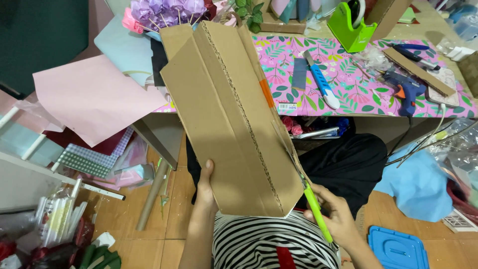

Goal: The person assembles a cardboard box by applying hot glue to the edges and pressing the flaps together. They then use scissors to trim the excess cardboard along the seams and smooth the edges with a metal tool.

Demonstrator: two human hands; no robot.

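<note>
1. The left hand (205, 187) grips the near left edge of a folded cardboard sheet (226, 114), thumb on top, held above the lap.
2. The right hand (336, 216) is clenched around green-handled scissors (314, 206), the blades at the cardboard's right edge.
3. A blue knife (321, 82) lies on the floral table (358, 94) beyond, near its front edge.

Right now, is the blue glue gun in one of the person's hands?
No, the blue glue gun lies on the flowered table, while the left hand holds the cardboard and the right hand holds green-handled scissors.
</note>
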